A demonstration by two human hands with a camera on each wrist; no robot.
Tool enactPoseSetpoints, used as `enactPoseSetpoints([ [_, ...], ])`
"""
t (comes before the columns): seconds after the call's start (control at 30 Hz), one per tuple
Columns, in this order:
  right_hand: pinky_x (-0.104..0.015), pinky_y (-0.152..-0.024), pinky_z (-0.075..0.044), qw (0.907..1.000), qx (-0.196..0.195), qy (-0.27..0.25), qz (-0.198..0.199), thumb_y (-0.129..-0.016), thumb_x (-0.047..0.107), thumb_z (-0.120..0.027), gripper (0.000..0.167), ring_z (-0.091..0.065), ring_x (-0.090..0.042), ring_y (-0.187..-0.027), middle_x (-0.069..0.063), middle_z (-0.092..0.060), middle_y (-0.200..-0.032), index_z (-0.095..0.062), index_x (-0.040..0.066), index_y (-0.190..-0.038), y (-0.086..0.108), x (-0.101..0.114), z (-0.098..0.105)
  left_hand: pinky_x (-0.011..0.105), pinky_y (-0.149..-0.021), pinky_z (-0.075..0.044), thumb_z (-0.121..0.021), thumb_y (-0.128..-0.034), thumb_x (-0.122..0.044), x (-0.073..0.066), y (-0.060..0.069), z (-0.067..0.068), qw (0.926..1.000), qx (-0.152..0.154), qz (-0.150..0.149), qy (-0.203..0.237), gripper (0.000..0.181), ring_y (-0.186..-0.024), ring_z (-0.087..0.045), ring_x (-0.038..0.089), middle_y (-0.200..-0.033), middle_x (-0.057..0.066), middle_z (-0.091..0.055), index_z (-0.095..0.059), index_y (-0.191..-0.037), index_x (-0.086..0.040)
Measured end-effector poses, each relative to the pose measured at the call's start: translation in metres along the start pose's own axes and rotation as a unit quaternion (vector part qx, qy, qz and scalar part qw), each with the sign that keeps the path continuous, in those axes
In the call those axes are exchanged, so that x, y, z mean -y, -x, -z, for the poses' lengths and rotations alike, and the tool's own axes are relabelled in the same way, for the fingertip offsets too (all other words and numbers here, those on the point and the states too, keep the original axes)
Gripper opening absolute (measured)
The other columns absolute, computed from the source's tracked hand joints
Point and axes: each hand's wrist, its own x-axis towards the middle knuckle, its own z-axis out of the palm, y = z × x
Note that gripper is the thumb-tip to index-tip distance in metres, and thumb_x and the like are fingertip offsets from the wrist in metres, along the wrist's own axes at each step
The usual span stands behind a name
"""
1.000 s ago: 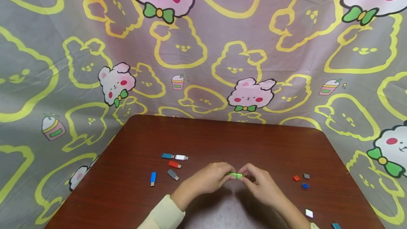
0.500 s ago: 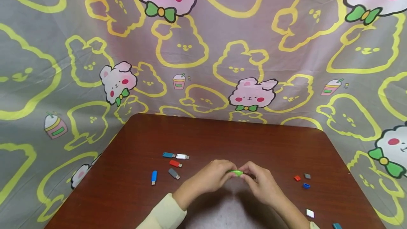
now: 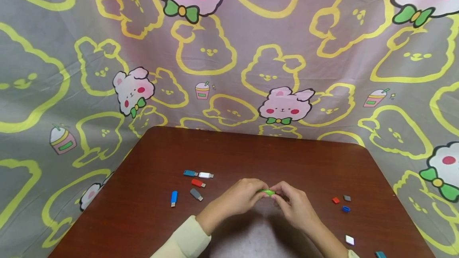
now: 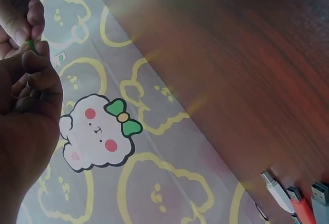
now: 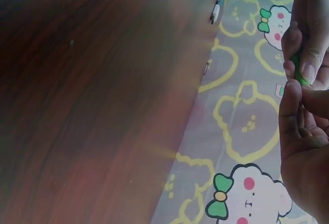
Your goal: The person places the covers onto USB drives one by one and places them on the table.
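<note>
My left hand (image 3: 241, 196) and right hand (image 3: 297, 207) meet over the front middle of the table. Between them they pinch a small green USB stick (image 3: 268, 192) by its two ends. The left thumb and fingers cover its left end, and the right fingertips grip the other end, where the cap is. No metal plug shows between the two green parts. In the right wrist view a sliver of the green stick (image 5: 298, 70) shows between the fingers; most of it is hidden in both wrist views.
To the left lie several uncapped USB sticks: teal (image 3: 189, 173), white (image 3: 205, 175), red (image 3: 198, 183), grey (image 3: 196, 194) and blue (image 3: 173, 198). To the right are loose caps: red (image 3: 335, 200), grey (image 3: 347, 198), blue (image 3: 346, 209), white (image 3: 349, 240) and teal (image 3: 380, 254). A patterned cloth (image 3: 222, 51) hangs behind the table (image 3: 236, 150).
One second ago a bit of metal plug showed between the green stick and its cap; the two green parts have since come together. Both hands appear slightly higher in the head view.
</note>
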Motion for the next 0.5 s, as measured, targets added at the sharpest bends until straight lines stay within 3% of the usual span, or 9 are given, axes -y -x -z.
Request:
enactPoseSetpoints([
  [0.23, -0.023, -0.061, -0.056, 0.9997, 0.013, 0.018, -0.006, -0.083, -0.009, -0.075, 0.027, -0.065, -0.002, -0.070, 0.009, -0.072, -0.084, -0.066, 0.010, -0.100, 0.0002, -0.0036, 0.0002, 0.014, -0.081, -0.049, -0.061, -0.1005, -0.026, 0.0017, -0.0009, -0.0011, 1.0000, 0.005, 0.005, 0.007, 0.018, -0.090, -0.063, -0.001, -0.098, -0.007, -0.072, -0.072, -0.105, -0.013],
  [0.4, -0.021, -0.061, -0.055, 0.9984, 0.032, 0.046, 0.004, -0.081, -0.009, -0.077, 0.031, -0.062, 0.002, -0.074, 0.012, -0.069, -0.082, -0.065, 0.013, -0.099, -0.0002, -0.0047, 0.0005, 0.016, -0.082, -0.049, -0.060, -0.1016, -0.027, 0.0031, -0.0008, -0.0034, 0.9994, 0.026, 0.017, 0.015, 0.019, -0.090, -0.062, -0.001, -0.097, -0.009, -0.071, -0.072, -0.106, -0.014],
  [0.5, -0.021, -0.060, -0.053, 0.9973, 0.048, 0.055, -0.010, -0.081, -0.006, -0.078, 0.031, -0.061, 0.003, -0.073, 0.011, -0.069, -0.082, -0.064, 0.015, -0.099, 0.0000, -0.0044, 0.0011, 0.016, -0.081, -0.049, -0.059, -0.1017, -0.028, 0.0039, -0.0008, -0.0048, 0.9988, 0.035, 0.023, 0.027, 0.020, -0.089, -0.061, -0.001, -0.097, -0.009, -0.070, -0.073, -0.107, -0.014],
])
